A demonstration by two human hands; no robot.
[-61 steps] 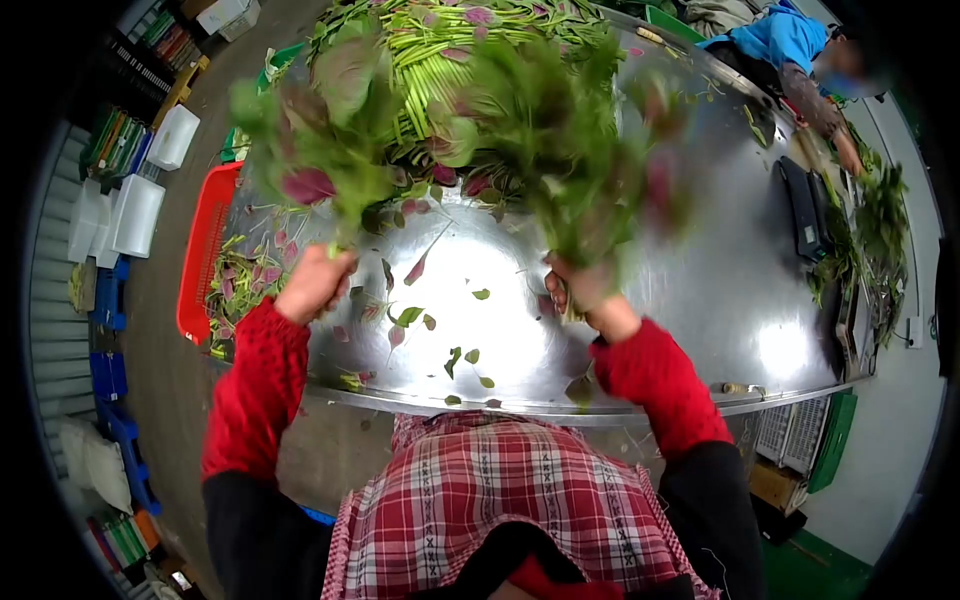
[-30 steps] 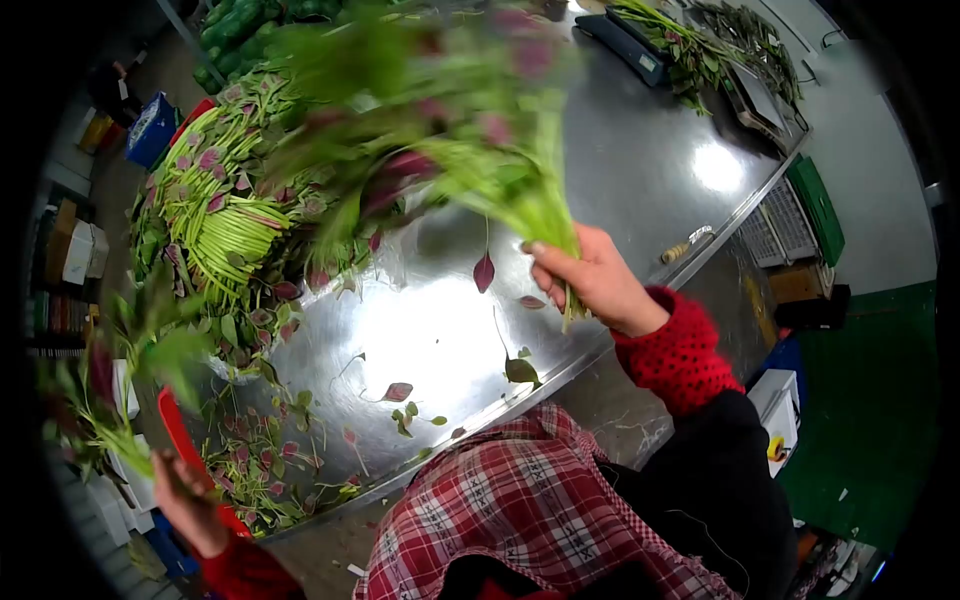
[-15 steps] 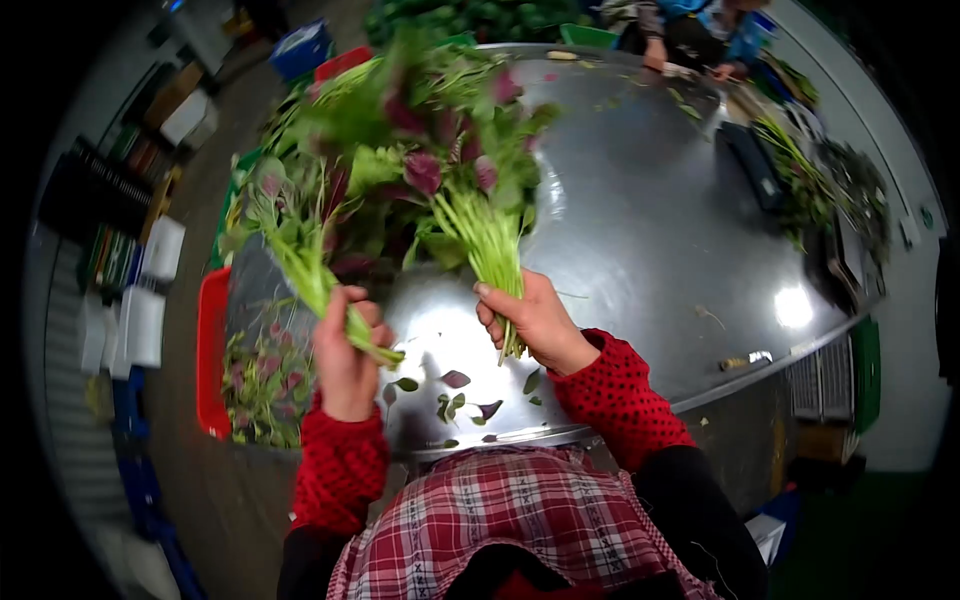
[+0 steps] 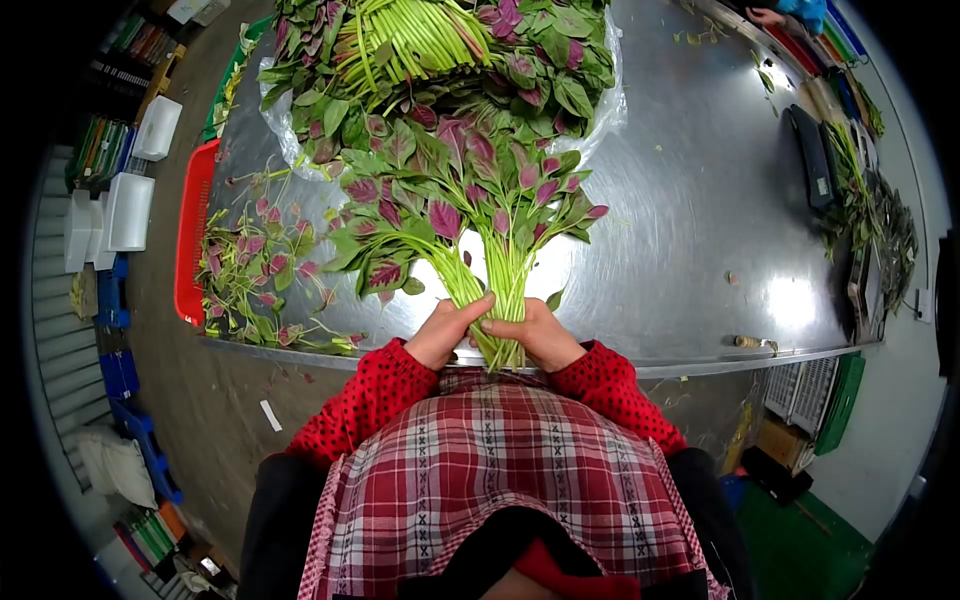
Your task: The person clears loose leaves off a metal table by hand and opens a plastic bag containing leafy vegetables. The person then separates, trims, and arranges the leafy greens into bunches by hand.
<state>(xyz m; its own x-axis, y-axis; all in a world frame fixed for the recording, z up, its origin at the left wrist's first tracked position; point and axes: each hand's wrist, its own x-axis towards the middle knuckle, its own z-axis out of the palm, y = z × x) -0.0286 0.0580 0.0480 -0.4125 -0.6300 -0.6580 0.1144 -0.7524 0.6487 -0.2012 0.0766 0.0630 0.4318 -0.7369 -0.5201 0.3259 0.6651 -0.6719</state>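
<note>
Near the table's front edge, my left hand and my right hand are side by side, closed around stems of amaranth greens. The left-hand bunch leans to the left, while the right-hand bunch stands nearly straight away from me. Their pale green stems meet between my thumbs. Green and purple leaves fan out on the far side. Just beyond lies a large pile of amaranth on clear plastic, its bundled stems showing on top. Loose leafy trimmings lie to my left.
The metal table stretches to the right. A red crate stands at its left edge. A small wooden-handled tool lies near the front right. A dark tray-like object and more greens sit farther right. Another person's hand shows at top right.
My hands have come together and nearer my body, bringing the two bunches side by side. My view has tilted downward, and the amaranth pile on plastic now shows clearly.
</note>
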